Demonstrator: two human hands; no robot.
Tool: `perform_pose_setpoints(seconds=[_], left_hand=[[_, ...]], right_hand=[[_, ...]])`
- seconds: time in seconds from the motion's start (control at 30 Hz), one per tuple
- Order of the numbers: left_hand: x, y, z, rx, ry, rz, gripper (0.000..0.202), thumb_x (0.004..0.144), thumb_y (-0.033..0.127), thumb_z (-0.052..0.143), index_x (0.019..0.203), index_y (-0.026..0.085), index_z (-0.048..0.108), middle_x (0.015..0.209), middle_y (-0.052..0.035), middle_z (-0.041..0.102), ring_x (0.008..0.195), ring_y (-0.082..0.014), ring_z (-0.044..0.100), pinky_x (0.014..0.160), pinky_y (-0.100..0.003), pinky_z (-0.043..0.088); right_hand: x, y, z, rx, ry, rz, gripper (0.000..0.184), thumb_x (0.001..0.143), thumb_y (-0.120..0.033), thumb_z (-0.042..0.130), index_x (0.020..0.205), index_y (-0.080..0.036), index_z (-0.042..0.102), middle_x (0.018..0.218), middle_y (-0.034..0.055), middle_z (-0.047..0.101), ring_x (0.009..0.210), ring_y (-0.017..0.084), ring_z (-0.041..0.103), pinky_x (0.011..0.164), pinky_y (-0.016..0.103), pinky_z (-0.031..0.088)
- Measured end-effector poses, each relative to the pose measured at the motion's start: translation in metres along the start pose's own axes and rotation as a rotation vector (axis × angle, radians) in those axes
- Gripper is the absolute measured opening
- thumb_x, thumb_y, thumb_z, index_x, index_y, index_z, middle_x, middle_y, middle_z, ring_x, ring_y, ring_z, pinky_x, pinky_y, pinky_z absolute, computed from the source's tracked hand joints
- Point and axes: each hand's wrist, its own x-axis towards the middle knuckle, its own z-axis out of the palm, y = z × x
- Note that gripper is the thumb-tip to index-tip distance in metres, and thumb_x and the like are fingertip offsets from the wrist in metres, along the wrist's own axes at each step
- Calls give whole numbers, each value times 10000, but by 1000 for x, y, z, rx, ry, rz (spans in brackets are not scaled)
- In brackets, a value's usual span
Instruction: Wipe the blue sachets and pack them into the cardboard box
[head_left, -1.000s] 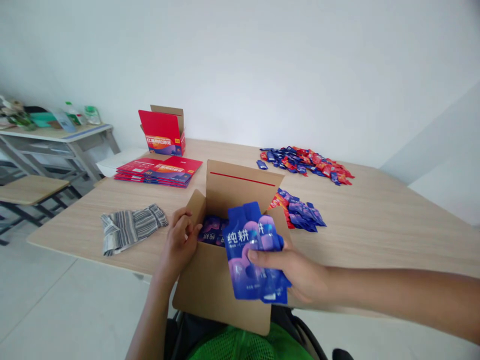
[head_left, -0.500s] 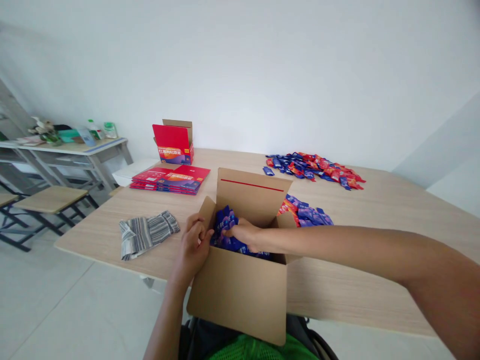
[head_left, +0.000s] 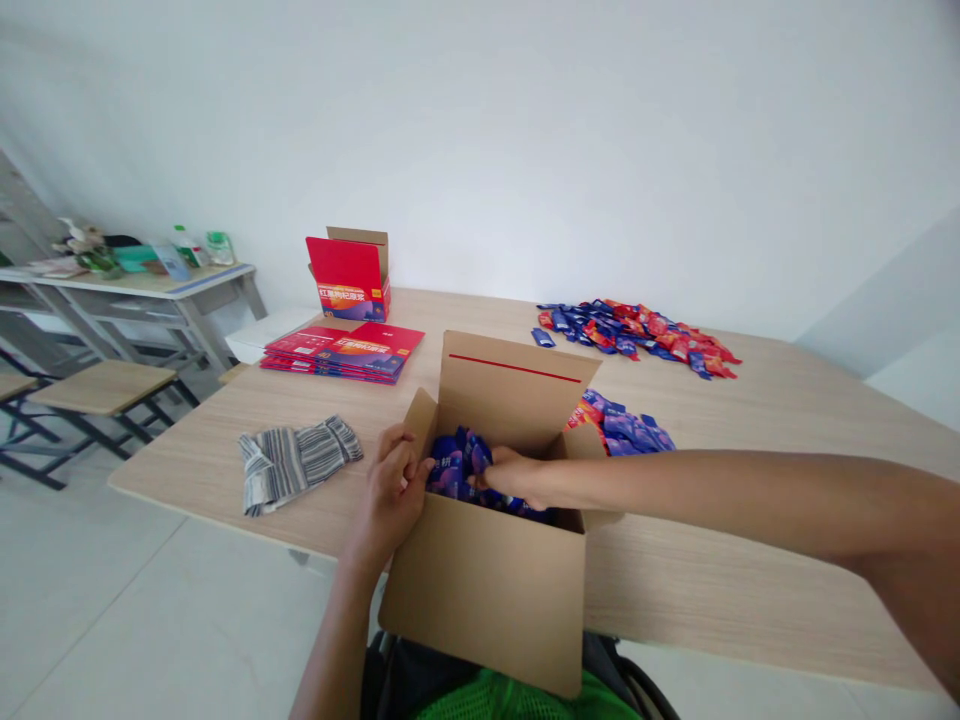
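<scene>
An open cardboard box (head_left: 487, 575) stands at the table's front edge, its flaps spread outward. Blue sachets (head_left: 448, 465) lie inside it. My left hand (head_left: 394, 490) grips the box's left side flap, fingers outside and thumb at the inner edge. Reaching in from the right, my right hand (head_left: 514, 478) is closed on a blue sachet among the others; its fingertips are partly hidden. Just behind the box's right flap lies a small pile of blue and red sachets (head_left: 634, 432).
A larger heap of red and blue sachets (head_left: 637, 335) lies at the back. Flattened red cartons (head_left: 345, 352) are stacked at the left, before an open red carton (head_left: 349, 285). A striped cloth (head_left: 300, 462) lies near the left edge. Stools (head_left: 105, 387) stand beyond.
My right hand has shifted slightly right inside the box, and the sachets by its fingers lie differently. My left hand keeps its hold on the flap. The view has moved a little.
</scene>
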Motion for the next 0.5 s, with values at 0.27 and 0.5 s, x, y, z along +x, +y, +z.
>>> perform_pose_setpoints(seconds=[0.27, 0.5], left_hand=[[0, -1, 0, -2, 1, 24, 324, 927, 179, 565, 727, 245, 319, 1111, -58, 552, 1099, -165, 579, 904, -281, 484], [1, 0, -1, 38, 3, 32, 325, 923, 172, 567, 719, 245, 324, 1093, -60, 559, 1067, -168, 594, 887, -274, 488]], right_hand=[[7, 2, 9, 33, 110, -350, 319, 791, -138, 608, 1095, -224, 653, 1120, 24, 722, 1131, 233, 612, 1063, 378, 435], [25, -5, 9, 22, 126, -332, 356, 741, -67, 577, 1066, -189, 652, 1133, 68, 716, 1123, 248, 606, 1058, 398, 438]])
